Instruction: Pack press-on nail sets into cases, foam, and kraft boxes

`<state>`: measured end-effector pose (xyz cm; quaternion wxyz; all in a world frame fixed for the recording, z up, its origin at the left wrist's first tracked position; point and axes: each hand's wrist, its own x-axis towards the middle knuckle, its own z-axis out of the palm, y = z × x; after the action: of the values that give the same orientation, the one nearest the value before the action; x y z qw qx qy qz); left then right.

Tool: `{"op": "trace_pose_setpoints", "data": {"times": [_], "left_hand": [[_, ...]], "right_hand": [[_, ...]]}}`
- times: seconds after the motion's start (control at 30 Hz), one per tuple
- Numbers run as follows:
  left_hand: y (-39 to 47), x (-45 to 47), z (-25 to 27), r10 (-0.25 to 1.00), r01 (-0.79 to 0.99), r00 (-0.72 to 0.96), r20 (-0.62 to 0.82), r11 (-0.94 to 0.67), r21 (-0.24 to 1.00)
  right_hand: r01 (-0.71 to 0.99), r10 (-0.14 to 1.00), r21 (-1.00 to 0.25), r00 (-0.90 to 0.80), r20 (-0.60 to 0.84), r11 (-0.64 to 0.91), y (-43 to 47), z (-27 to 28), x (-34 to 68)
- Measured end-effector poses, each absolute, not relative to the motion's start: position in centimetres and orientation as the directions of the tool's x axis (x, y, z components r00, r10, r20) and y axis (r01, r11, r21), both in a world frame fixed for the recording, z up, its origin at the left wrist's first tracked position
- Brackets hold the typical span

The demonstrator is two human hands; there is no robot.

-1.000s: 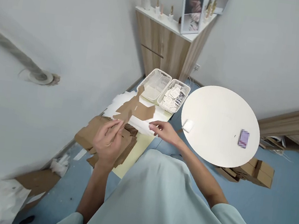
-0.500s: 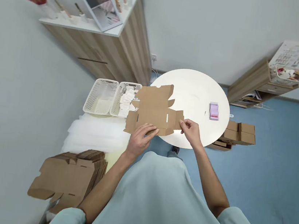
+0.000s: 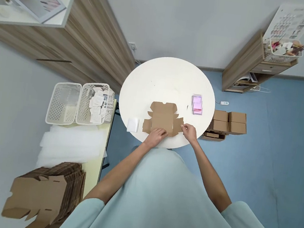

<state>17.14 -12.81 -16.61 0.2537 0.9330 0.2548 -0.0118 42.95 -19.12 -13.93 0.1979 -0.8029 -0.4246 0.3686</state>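
Note:
An unfolded cardboard box (image 3: pixel 163 116) lies flat at the near side of the round white table (image 3: pixel 171 71), its flaps spread out. My left hand (image 3: pixel 155 137) is closed over its near edge, fingers on the board; the thumb is hard to make out. At the box's right side flap (image 3: pixel 177 125), my right hand (image 3: pixel 190 132) pinches the outer edge between thumb and fingers. A small white square packet (image 3: pixel 133 125) rests to the left of the box. Farther right on the table is a blurred purple item (image 3: pixel 197 104), with a tiny dark object beside it.
On the left side table, a stack of flat cardboard boxes (image 3: pixel 37 196), white foam sheets (image 3: pixel 72 144) and two white baskets (image 3: pixel 63 104) stand in a row; one basket holds white cards. Folded boxes (image 3: pixel 237 123) are piled right of the table. A wooden cabinet (image 3: pixel 96 28) rises behind left.
The cardboard has come down onto the table, both hands still on it. My view has shifted left and closer, and the white packet now shows beside the cardboard.

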Motion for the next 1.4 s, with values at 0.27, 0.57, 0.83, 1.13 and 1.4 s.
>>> {"op": "trace_pose_setpoints", "data": {"times": [0.27, 0.57, 0.83, 1.13, 1.4], "left_hand": [[-14.1, 19.8, -20.4, 0.409, 0.546, 0.835, -0.369, -0.707, 0.450], [-11.6, 14.2, -21.5, 0.574, 0.782, 0.617, -0.538, -0.524, 0.337], [-10.3, 12.1, -21.6, 0.572, 0.804, 0.593, -0.567, -0.389, 0.449], [-9.6, 11.7, -21.6, 0.620, 0.825, 0.542, -0.567, -0.267, 0.498], [-9.4, 12.5, -21.1, 0.691, 0.896, 0.365, -0.624, -0.079, 0.436]], "right_hand": [[0.583, 0.712, -0.456, 0.341, -0.614, -0.672, -21.0, -19.1, 44.6], [0.678, 0.788, -0.429, 0.397, -0.470, -0.597, -17.9, -18.0, 43.1], [0.720, 0.788, -0.442, 0.237, -0.568, -0.535, -11.9, -18.5, 39.6], [0.684, 0.792, -0.507, 0.174, -0.585, -0.524, -14.2, -19.7, 38.0], [0.780, 0.785, -0.472, 0.038, -0.619, -0.410, -18.7, -20.0, 37.0]]}}
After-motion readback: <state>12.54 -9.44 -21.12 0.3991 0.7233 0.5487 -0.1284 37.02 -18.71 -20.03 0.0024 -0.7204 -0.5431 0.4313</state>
